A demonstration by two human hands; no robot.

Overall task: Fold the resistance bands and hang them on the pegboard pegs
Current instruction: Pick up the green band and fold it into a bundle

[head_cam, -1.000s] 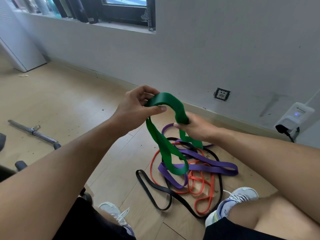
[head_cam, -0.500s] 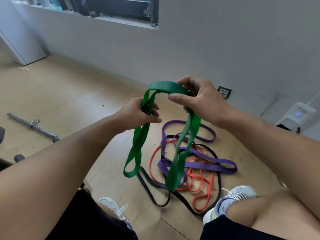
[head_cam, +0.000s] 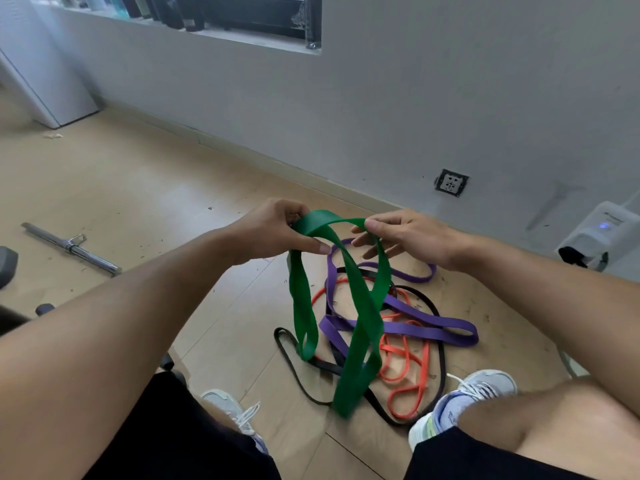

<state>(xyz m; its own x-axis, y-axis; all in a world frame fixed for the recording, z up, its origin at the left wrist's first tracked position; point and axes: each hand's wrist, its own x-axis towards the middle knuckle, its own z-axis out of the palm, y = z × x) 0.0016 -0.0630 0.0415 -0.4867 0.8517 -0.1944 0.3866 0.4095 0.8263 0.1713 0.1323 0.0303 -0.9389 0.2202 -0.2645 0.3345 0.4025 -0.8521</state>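
Observation:
A wide green resistance band (head_cam: 360, 306) hangs in two loops between my hands, above the floor. My left hand (head_cam: 273, 230) pinches its left fold between thumb and fingers. My right hand (head_cam: 401, 233) pinches the band's top at the right, with its other fingers spread loosely below. On the floor underneath lies a tangle of a purple band (head_cam: 415, 327), an orange band (head_cam: 405, 362) and a thin black band (head_cam: 294, 362). No pegboard is in view.
My two feet in grey sneakers (head_cam: 467, 400) flank the pile. A metal bar (head_cam: 69, 247) lies on the wooden floor at the left. A wall socket (head_cam: 451, 182) and a white device (head_cam: 599, 233) sit along the grey wall ahead.
My hands have come level and closer to each other. The right hand dropped from its raised position, and the green band now hangs in two longer loops.

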